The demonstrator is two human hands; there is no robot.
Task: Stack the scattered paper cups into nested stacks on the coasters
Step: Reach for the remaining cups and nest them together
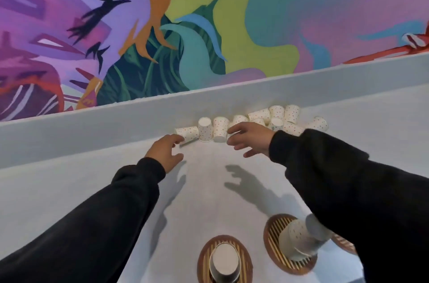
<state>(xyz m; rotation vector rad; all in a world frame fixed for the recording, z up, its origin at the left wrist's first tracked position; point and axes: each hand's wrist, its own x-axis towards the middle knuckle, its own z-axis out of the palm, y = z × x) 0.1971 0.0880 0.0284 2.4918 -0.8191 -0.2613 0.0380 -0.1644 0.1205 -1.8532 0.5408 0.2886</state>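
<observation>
We find the pick-up step in hand. Loose cups [260, 115] lie in a row at the far edge of the table [204, 201], some tipped. Left hand [166, 151] is spread and empty, just beside the tipped end cup [188, 134]. Right hand [250, 138] is likewise spread and empty, beside a standing cup [220, 129]; contact we cannot tell. Two coasters [271, 234] already bear stacks [294, 243]. Next, we judge, each hand must close on its cup and bring it to a stack.

Pale grey-blue bench [92, 190], raised ledge [92, 125] of the same colour along its far edge, painted wall [232, 15] behind with purple, green, teal and orange swirls, dark leaf shapes [139, 69] low down
</observation>
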